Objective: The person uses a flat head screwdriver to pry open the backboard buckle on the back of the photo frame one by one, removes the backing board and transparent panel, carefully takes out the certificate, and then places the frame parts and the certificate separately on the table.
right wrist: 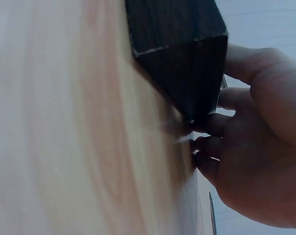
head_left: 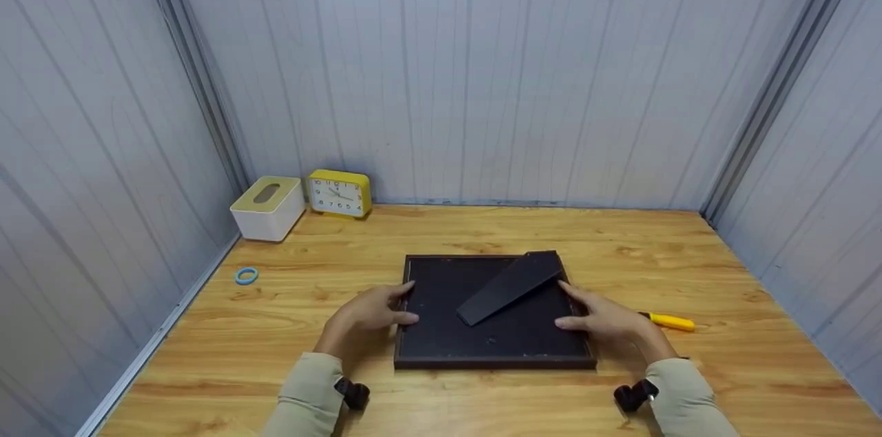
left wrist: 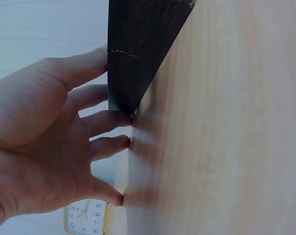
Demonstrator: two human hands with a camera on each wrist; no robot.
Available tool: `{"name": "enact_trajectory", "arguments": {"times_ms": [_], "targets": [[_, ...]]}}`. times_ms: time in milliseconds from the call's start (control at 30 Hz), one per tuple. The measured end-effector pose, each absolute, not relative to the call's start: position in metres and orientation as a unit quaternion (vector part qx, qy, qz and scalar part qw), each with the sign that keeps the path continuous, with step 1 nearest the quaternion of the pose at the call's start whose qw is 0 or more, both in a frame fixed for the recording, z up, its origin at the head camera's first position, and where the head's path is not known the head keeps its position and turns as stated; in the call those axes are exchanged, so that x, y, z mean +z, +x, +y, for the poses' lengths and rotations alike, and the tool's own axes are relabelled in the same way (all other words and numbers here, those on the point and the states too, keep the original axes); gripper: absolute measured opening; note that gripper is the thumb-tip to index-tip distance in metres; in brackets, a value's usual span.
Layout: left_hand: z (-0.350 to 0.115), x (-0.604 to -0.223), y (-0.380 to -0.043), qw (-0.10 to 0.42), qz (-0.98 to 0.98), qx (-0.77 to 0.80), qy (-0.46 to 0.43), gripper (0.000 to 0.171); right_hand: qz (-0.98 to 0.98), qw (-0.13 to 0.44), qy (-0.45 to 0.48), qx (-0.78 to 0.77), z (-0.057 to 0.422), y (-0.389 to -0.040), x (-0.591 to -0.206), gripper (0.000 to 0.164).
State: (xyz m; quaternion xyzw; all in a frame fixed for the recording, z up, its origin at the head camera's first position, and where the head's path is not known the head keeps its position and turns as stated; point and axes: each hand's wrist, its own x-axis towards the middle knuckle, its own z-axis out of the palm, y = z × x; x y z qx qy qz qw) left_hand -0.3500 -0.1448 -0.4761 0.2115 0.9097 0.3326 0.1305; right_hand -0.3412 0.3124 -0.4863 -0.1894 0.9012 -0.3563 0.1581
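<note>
A dark picture frame (head_left: 437, 340) lies face down on the wooden table, its black backing upward. Its easel stand (head_left: 510, 291) slants across the backing toward the far right corner. My left hand (head_left: 364, 315) holds the left edge, thumb over the rim; in the left wrist view the other fingers spread along the frame's side (left wrist: 138, 54) and down to the table. At the right edge my right hand (head_left: 612, 318) grips the same way, thumb on top. The right wrist view shows its fingertips low against the frame's corner (right wrist: 187, 63).
A yellow-handled tool (head_left: 672, 322) lies just right of my right hand, partly hidden by it. At the back left stand a tissue box (head_left: 269, 220) and a yellow clock (head_left: 337, 194). A blue ring (head_left: 246, 276) lies nearer on the left. Panel walls (head_left: 468, 78) enclose the table.
</note>
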Motion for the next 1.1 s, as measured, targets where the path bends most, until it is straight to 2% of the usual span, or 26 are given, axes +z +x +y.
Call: {"name": "enact_trajectory", "arguments": {"times_ms": [400, 800, 900, 1100], "targets": [[-0.144, -0.475, -0.349, 0.136, 0.907, 0.34, 0.208, 0.077, 0.891, 0.185, -0.176, -0.375, 0.312, -0.342, -0.484, 0.09], [-0.146, -0.476, -0.348, 0.136, 0.905, 0.344, 0.209, 0.078, 0.9, 0.164, -0.183, -0.36, 0.313, -0.339, -0.479, 0.094], [-0.145, -0.475, -0.348, 0.136, 0.906, 0.344, 0.206, 0.078, 0.898, 0.132, -0.197, -0.37, 0.325, -0.339, -0.473, 0.088], [-0.146, -0.474, -0.35, 0.133, 0.903, 0.348, 0.214, 0.079, 0.917, 0.039, -0.171, -0.359, 0.372, -0.337, -0.456, 0.059]]}}
